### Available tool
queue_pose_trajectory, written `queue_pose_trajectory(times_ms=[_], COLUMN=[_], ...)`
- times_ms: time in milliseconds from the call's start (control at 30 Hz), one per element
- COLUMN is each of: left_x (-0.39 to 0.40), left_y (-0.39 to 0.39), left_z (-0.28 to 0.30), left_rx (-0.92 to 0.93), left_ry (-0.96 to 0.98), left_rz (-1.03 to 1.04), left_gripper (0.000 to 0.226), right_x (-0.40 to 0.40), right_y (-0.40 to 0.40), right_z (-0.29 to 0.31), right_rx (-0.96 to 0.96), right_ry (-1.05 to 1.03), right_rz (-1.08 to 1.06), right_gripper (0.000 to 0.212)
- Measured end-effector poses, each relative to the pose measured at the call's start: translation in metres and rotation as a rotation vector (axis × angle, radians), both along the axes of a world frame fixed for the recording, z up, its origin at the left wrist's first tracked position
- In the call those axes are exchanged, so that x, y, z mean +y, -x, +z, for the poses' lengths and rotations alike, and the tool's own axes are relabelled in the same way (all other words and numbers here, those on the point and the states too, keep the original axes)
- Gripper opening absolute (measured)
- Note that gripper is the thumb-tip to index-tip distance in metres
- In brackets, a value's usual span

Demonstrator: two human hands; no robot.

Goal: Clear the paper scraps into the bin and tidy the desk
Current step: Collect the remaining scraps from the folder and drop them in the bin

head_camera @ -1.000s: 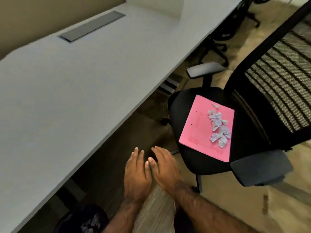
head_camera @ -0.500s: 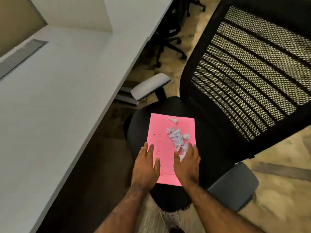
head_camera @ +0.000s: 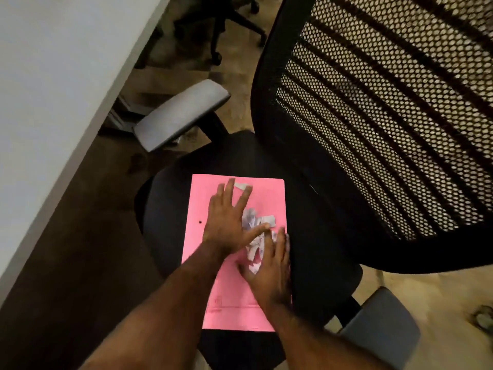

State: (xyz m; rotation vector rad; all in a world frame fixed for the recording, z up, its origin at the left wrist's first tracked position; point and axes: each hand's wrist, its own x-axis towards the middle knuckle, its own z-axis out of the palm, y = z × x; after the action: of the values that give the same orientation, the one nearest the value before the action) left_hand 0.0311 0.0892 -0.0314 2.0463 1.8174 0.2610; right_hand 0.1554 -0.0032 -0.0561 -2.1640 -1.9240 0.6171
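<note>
A pink folder (head_camera: 197, 217) lies flat on the black seat of an office chair (head_camera: 320, 236). Several white paper scraps (head_camera: 256, 222) are heaped on its right half, and one lone scrap (head_camera: 241, 186) lies near the far edge. My left hand (head_camera: 226, 220) rests flat on the folder with its fingers spread, just left of the heap, thumb touching it. My right hand (head_camera: 269, 268) lies flat at the near right side of the heap, fingers against the scraps. Some scraps are hidden under both hands. No bin is in view.
The white desk (head_camera: 53, 89) runs along the left. The chair's mesh back (head_camera: 386, 116) fills the right, with grey armrests at the upper left (head_camera: 181, 113) and lower right (head_camera: 381, 327). Another chair's wheeled base (head_camera: 221, 25) stands on the floor beyond.
Both hands have slid forward over the folder from its near edge and now flank the scrap heap. The view has moved closer to the chair, and the scraps look pushed together.
</note>
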Motion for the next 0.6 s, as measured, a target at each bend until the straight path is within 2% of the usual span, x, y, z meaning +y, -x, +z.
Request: queue_pose_trajectory(times_ms=[100, 233, 367, 467, 600], left_x=[0.022, 0.020, -0.004, -0.021, -0.038], left_y=[0.000, 0.006, 0.011, 0.016, 0.017], left_z=[-0.010, -0.022, -0.026, -0.030, -0.031], left_rx=[0.088, 0.140, 0.076, 0.025, 0.016], left_ry=[-0.025, 0.028, -0.045, -0.149, -0.169], left_rz=[-0.159, -0.211, -0.153, -0.120, -0.109], left_gripper=[0.086, 0.066, 0.052, 0.048, 0.048], right_x=[0.009, 0.024, 0.033, 0.034, 0.036], right_y=[-0.007, -0.010, -0.016, -0.019, -0.022], right_z=[-0.012, -0.016, -0.022, -0.026, -0.026], right_rx=[-0.079, -0.113, -0.029, -0.068, -0.108], right_ry=[-0.046, -0.051, -0.139, -0.226, -0.286], right_rz=[0.057, 0.143, 0.250, 0.363, 0.453], right_gripper=[0.097, 0.094, 0.077, 0.061, 0.045])
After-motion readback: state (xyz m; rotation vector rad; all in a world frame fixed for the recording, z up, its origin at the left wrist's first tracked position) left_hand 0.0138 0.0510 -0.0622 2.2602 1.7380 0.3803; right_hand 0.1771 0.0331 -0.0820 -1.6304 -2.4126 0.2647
